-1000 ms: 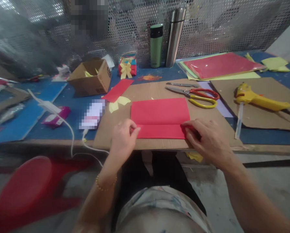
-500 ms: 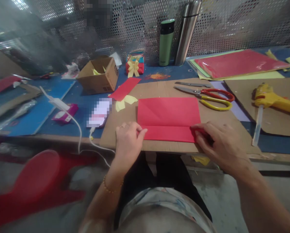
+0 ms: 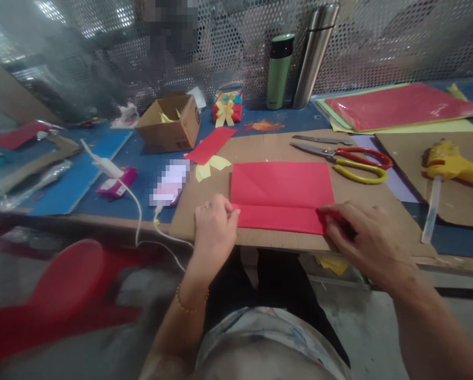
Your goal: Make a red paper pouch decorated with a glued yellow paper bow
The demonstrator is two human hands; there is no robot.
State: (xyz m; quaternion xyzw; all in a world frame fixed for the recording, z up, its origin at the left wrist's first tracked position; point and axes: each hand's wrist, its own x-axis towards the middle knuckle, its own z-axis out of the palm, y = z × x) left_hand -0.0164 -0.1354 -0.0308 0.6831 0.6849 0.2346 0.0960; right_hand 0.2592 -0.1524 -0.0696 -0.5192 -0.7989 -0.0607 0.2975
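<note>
A sheet of red paper [image 3: 282, 183] lies on the brown cardboard [image 3: 256, 149] in front of me, its near edge folded up into a flat band. My left hand [image 3: 217, 221] pinches the left end of that folded band between thumb and fingers. At the right end, my right hand [image 3: 357, 229] grips the band, thumb below and index finger on top. Beyond the paper on the right rest scissors [image 3: 341, 154] with one red and one yellow handle. A grey blade [image 3: 323, 140] lies just behind them.
A yellow glue gun [image 3: 448, 163] sits at the right. A phone [image 3: 171, 182] with a white cable, a cardboard box [image 3: 171, 126], a red paper strip [image 3: 210, 146] and yellow paper pieces [image 3: 213, 165] are at the left. A green tumbler [image 3: 278, 76] and steel flask [image 3: 313, 58] stand behind.
The whole view has shifted slightly, so everything appears a little further right. Both hands keep their hold on the ends of the red paper's fold.
</note>
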